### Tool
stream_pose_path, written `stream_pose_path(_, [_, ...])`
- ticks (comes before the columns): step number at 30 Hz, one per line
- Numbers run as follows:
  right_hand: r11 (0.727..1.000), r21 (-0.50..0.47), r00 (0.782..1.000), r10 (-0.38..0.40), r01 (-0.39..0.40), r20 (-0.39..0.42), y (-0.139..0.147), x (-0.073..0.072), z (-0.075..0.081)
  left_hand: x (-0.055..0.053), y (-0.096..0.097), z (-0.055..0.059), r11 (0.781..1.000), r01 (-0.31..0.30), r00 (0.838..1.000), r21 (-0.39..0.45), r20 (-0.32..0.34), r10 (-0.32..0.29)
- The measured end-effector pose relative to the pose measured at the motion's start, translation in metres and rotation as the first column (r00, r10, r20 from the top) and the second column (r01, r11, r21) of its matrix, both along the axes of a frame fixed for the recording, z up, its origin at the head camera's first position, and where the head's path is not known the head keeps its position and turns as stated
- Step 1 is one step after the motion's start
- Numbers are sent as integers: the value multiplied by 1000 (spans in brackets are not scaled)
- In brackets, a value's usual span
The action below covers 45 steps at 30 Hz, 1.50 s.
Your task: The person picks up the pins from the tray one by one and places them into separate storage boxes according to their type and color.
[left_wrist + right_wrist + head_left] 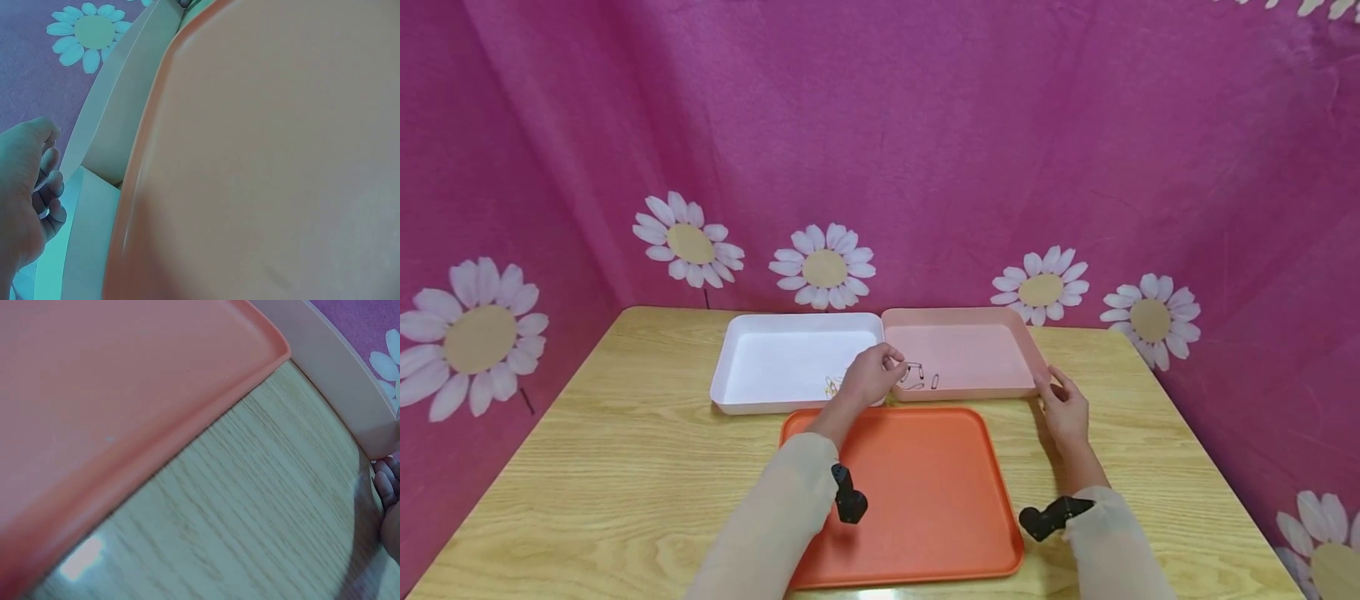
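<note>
My left hand (868, 375) hovers over the spot where the white tray (797, 407) meets the pink tray (970, 393). Its fingers are bent, with the tips above the pink tray's left end; I cannot tell if a pin is between them. Several dark safety pins (935, 382) lie in the pink tray beside those fingertips. Gold-coloured pins (831, 385) lie in the white tray, partly hidden by the hand. At the pink tray's front right corner, my right hand (1066, 412) holds the wall with thumb and bent fingers (384, 481).
An orange tray (917, 500) lies in front of the two deeper trays, under my left forearm. The wooden table (625, 467) extends on both sides. A magenta cloth (925, 150) with white flowers hangs behind. Black wrist cameras (1052, 517) sit on both sleeves.
</note>
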State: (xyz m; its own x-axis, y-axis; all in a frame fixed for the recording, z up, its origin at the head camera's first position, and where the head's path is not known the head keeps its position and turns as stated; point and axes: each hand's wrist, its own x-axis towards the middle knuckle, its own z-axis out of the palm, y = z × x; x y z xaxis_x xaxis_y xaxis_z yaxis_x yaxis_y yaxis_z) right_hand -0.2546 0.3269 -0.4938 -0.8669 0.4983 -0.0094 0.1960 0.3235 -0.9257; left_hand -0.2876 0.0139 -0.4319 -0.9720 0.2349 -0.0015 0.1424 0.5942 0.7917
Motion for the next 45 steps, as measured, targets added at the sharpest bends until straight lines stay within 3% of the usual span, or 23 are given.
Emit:
stream_pose_path(9, [1000, 14, 1000, -10, 10, -23, -1, 0, 1, 1, -9, 3, 1000, 15, 999, -5, -33, -16])
stream_pose_path(18, [1000, 4, 1000, -2, 2, -28, -1, -1, 0, 2, -21, 4, 1000, 5, 1000, -22, 1, -5])
stream_pose_path(45, [1000, 6, 1000, 13, -13, 2, -2, 3, 3, 12, -50, 0, 997, 8, 997, -74, -74, -13])
